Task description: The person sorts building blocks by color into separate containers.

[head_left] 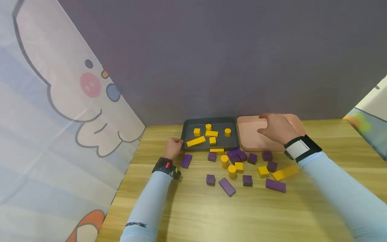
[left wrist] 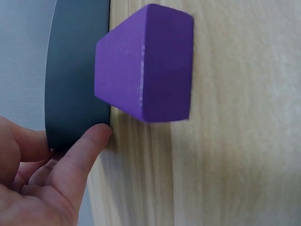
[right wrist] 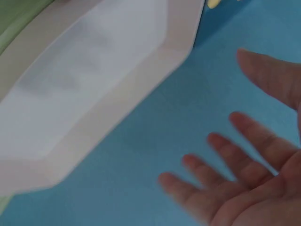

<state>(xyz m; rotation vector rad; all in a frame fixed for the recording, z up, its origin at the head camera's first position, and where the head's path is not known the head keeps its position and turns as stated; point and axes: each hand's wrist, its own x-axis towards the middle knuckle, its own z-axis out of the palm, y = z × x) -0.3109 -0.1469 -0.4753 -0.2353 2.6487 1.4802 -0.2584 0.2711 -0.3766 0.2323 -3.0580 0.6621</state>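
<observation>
My left hand [head_left: 173, 148] pinches the left end of a dark grey tray [head_left: 226, 144], its thumb and fingers at the corner in the left wrist view. Yellow cubes, cylinders and bars lie in that tray, such as a long yellow bar [head_left: 196, 141]. Close beside this hand, a purple block [head_left: 186, 161] rests on the table. Over the pink tray [head_left: 249, 134] is my right hand [head_left: 276, 127], holding nothing. Its fingers are spread apart in the right wrist view, beside the tray's rim [right wrist: 127, 110]. The pink tray shows no blocks in its visible part.
Purple and yellow blocks lie scattered in front of both trays, among them a yellow cylinder [head_left: 231, 171], a purple bar [head_left: 227, 187] and a wide yellow bar [head_left: 285, 172]. A grey wall [head_left: 211, 67] rises behind the trays. Printed cloth [head_left: 60, 134] hangs at left.
</observation>
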